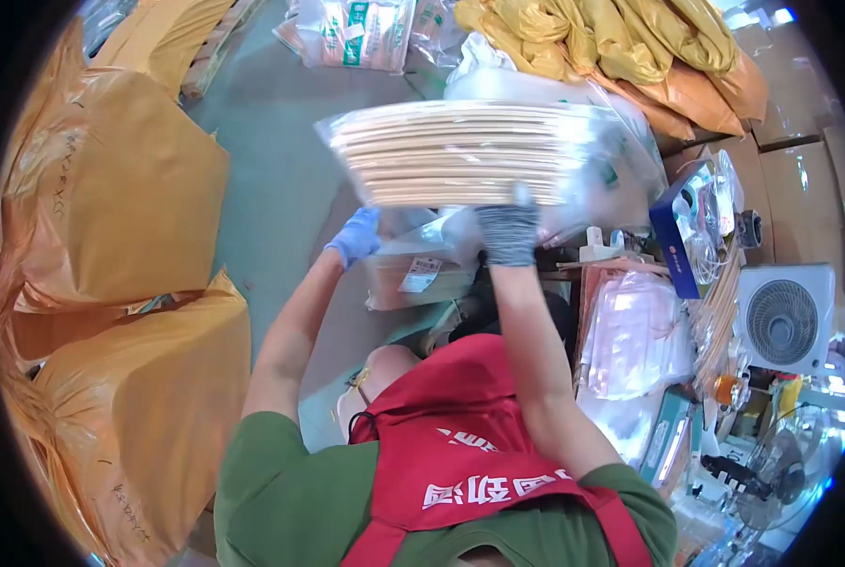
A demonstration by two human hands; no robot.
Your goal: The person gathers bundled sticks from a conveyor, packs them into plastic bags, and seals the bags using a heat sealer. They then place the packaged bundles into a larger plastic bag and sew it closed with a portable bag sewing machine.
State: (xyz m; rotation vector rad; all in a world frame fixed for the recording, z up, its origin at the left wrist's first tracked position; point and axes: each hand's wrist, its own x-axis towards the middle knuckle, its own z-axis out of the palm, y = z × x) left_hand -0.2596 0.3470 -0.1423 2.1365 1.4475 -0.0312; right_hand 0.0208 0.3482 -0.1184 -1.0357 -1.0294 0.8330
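Observation:
A clear plastic bag of long, pale wooden sticks [460, 156] is raised in front of me, its sticks lying sideways in layers. My right hand [507, 231], in a grey striped glove, grips its lower edge towards the right, thumb on the near face. At the bag's lower left corner, my left hand [356, 238] in a blue glove has its fingers closed, apparently on the plastic. Below and partly behind is another clear bag [384, 283], with a white printed label [420, 275].
Large orange-yellow wrapped bundles [129, 180] line the left side. More yellow sacks [621, 38] and packed bags with green print [356, 33] lie ahead. On the right are a blue box [679, 236], a stack of clear bags [635, 331], a box fan [784, 317] and cardboard cartons [805, 194].

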